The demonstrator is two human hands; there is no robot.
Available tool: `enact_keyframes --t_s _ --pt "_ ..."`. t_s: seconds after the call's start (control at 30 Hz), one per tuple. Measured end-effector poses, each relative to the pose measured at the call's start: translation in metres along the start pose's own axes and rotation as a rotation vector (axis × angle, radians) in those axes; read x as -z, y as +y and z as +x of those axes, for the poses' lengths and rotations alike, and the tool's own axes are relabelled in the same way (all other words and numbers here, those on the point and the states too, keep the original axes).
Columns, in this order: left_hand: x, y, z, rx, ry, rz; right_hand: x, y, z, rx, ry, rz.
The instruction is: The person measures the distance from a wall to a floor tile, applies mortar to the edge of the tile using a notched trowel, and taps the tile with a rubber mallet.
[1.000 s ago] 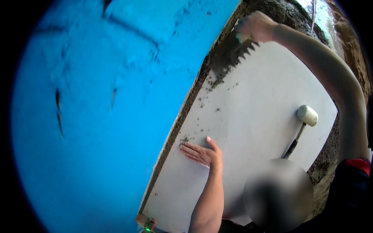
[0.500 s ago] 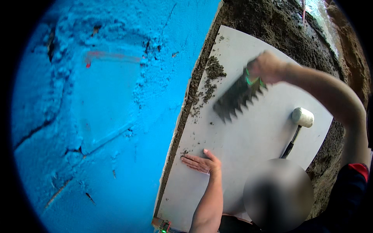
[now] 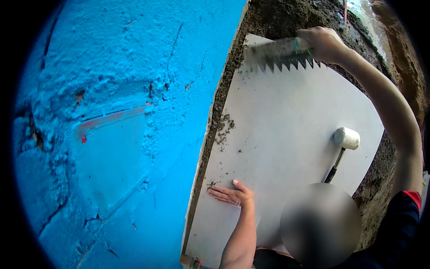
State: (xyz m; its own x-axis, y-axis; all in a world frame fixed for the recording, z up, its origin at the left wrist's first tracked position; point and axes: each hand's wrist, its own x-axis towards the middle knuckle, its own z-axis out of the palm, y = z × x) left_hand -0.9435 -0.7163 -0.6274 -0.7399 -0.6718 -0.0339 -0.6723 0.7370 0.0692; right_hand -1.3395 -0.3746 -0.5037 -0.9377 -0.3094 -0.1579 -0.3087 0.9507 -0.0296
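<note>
Tile [image 3: 286,143], large and white, lies on grey mortar [image 3: 268,18] beside a blue wall [image 3: 112,112], flecked with mortar along its left edge. The left hand [image 3: 230,195] rests flat near that edge, fingers spread; the right hand [image 3: 324,44] has its grip pressed around a notched trowel [image 3: 277,56] at the tile's far edge. A white rubber mallet [image 3: 345,139] lies near the tile's right edge.

The middle of the white tile [image 3: 286,130] lies bare between the left hand [image 3: 232,196] flat near its lower left edge and the notched trowel [image 3: 280,53] across its top. A white rubber mallet [image 3: 341,149] occupies the right side. The blue wall [image 3: 116,134] closes off the left.
</note>
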Motion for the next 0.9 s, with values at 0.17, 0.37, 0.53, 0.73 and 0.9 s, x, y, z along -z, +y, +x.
enact_keyframes --t_s 0.17,0.37,0.53,0.73,0.9 --pt "-0.004 -0.007 0.002 0.002 -0.028 -0.011 0.009 -0.011 -0.004 -0.187 -0.060 0.288" --pt "-0.004 0.000 -0.002 0.014 -0.047 -0.031 -0.021 -0.014 0.012 -0.069 -0.046 0.060" --pt "0.002 -0.002 0.002 0.009 -0.020 -0.010 0.000 -0.051 0.019 0.057 -0.131 -0.007" --pt "-0.004 0.000 -0.002 -0.008 -0.039 -0.056 0.045 -0.047 0.040 0.070 -0.274 -0.204" --pt "-0.002 -0.006 0.001 0.012 -0.032 -0.040 0.035 -0.040 0.028 -0.105 -0.107 -0.044"
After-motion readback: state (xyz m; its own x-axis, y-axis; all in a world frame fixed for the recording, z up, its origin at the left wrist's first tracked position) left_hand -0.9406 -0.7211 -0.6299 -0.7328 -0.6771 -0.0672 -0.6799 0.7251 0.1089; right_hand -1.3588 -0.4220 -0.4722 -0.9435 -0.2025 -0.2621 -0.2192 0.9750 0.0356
